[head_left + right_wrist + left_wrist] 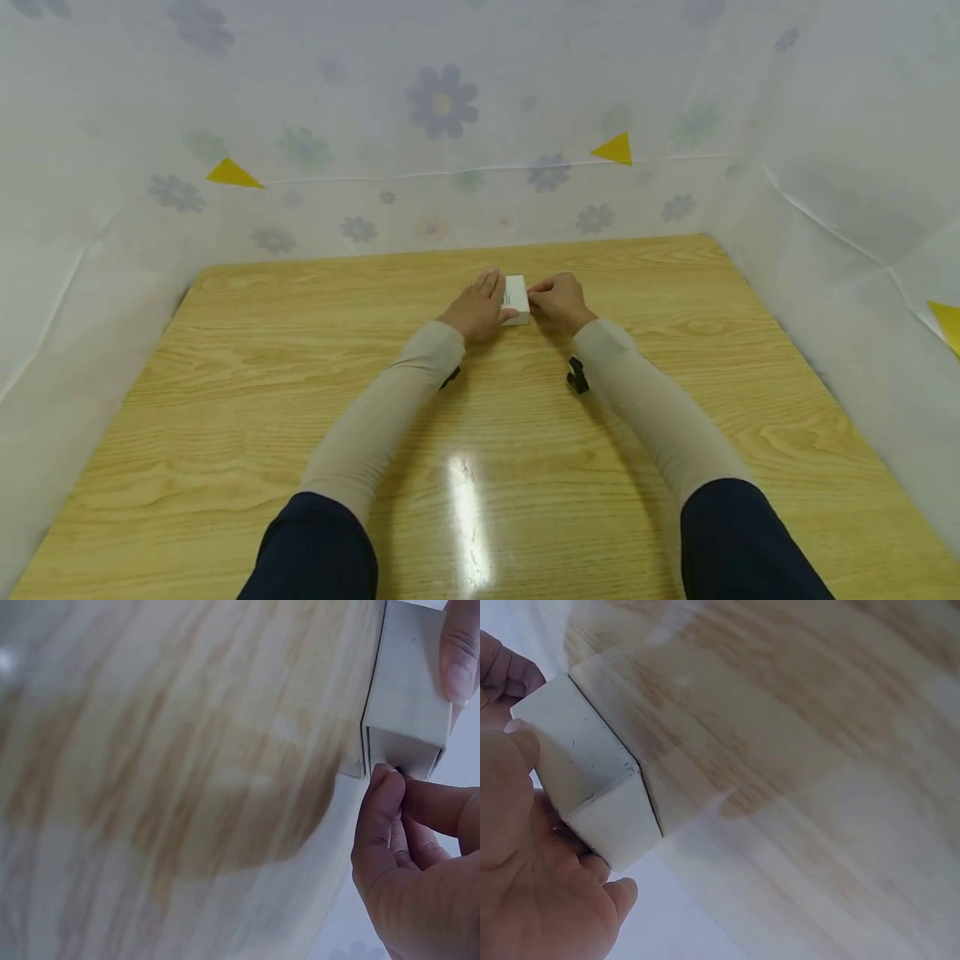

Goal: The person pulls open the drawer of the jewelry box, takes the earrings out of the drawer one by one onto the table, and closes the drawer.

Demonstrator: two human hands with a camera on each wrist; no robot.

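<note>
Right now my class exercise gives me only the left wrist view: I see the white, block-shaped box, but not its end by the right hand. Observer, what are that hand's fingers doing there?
Observer: The right wrist view shows the bare right hand with its thumb and index fingertips pinched together at that end.

Operator: Is anything between them?

Observer: Yes, a small dark bit; I can't tell what it is.

Operator: Where on the table does the box lie?

Observer: In the head view, the white, block-shaped box lies toward the far edge of the yellowish wood-grain table.
</note>
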